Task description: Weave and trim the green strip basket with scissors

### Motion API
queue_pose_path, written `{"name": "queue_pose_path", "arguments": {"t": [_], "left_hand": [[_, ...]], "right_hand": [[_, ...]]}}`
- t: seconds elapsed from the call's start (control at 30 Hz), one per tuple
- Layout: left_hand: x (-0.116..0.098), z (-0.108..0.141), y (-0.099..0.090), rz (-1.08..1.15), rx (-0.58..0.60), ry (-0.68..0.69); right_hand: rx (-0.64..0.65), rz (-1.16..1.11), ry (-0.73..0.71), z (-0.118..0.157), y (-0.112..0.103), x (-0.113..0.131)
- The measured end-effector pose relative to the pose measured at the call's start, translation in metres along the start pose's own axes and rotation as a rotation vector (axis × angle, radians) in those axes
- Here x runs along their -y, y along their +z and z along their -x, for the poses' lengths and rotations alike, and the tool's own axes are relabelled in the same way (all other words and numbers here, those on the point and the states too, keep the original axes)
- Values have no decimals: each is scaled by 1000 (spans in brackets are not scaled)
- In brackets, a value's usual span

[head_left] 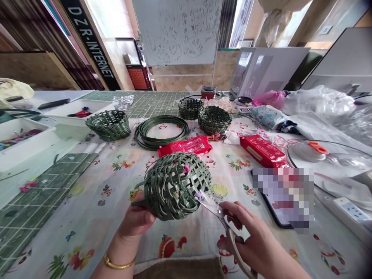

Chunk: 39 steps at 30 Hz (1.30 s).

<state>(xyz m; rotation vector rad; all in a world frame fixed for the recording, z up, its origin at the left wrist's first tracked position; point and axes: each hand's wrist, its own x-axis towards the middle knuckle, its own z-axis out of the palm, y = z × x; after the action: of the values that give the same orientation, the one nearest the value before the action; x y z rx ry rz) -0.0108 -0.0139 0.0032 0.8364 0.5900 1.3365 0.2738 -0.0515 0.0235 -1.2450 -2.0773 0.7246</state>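
A dark green woven basket (174,190) is tilted above the table with its weave facing me. My left hand (138,217) is closed on its lower left side, beside a loose strip end. A pink twist (186,169) shows near its top, and a small purple piece (199,196) sits on its right side. My right hand (247,232) grips the handles of a pair of scissors (220,213). The scissor tips touch or nearly touch the weave by the purple piece; the exact contact is unclear.
Behind the basket lie a coil of green strip (162,131) and a red packet (186,146). Another red packet (264,151) and a phone (281,197) are to the right. More woven baskets, one at left (109,124), stand further back. White trays (20,143) line the left side.
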Motion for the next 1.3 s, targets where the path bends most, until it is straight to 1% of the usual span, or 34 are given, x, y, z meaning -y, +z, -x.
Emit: {"name": "queue_pose_path", "arguments": {"t": [0.1,0.2,0.33,0.43,0.63,0.77,0.83,0.9,0.97,1.03,1.1,1.17,1.3], "left_hand": [[-1,0,0,-14,18,9],[-3,1,1,-10,22,24],[-6,4,5,-9,-1,1],[-8,5,5,4,-23,17],[-7,4,2,-29,-15,99],[-6,2,1,-38,-66,93],[-5,1,0,-40,-64,89],[-5,1,-1,-44,-47,94],[-5,1,0,-51,-61,102],[-6,1,2,-70,-80,104],[-8,1,5,-94,-54,108],[-8,0,6,-107,-2,109],[-7,-1,2,-104,63,114]], "right_hand": [[38,-1,-34,0,0,0],[39,-14,-95,0,0,0],[42,-36,-180,1,-1,0],[38,-18,-188,4,0,-2],[8,43,-202,7,1,-7],[-7,63,-218,5,2,-3],[22,15,-209,5,3,1],[44,-6,-149,5,3,5],[33,24,-87,6,1,7],[27,45,-76,5,-2,7],[38,36,-117,3,-4,5],[28,53,-164,0,-5,1],[-1,118,-207,-2,-6,-5]]}}
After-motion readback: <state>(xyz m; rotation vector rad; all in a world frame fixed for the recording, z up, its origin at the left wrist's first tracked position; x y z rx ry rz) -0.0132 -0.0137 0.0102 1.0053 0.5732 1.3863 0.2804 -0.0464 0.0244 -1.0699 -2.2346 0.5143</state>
